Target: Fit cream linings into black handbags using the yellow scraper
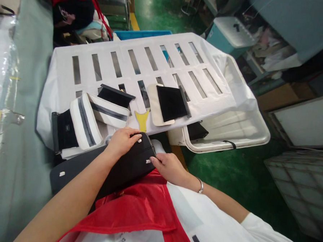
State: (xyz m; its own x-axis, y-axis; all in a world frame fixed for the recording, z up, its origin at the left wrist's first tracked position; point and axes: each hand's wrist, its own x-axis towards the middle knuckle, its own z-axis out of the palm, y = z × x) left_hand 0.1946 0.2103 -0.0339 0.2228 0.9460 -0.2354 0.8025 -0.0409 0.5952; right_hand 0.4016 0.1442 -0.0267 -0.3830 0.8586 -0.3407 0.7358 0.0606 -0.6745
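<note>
Grey-green sheeting (27,92) covers the surface far to the left of both grips, and a dark bag (72,17) with red straps sits beyond the left grip (122,142), well off. Ahead of that grip spreads a white-covered bench (61,68) cut through with two rows of slots. On its near part, left of the left grip, a black flap (67,128) with a dark bar on its outer end meets a bent white piece (86,120) marked with dark stripes; a second black flap (116,96) lies just past that piece. The left grip is closed over the far edge of a black panel (129,168), which runs from under the left forearm across to the right grip (172,168), in front of a red apron (137,212). Small white scraps (147,161) dot the panel. Just beyond the left fingertips, slightly right, is a notched yellow piece (142,120). The right grip pinches the panel's right end, thumb on top, other fingers mostly hidden. Ahead of it, a cream piece (153,106) lies partly under a black sheet (172,103). Farther right, a white tub (245,123) holds a dark object (196,131), above green floor (212,181).
</note>
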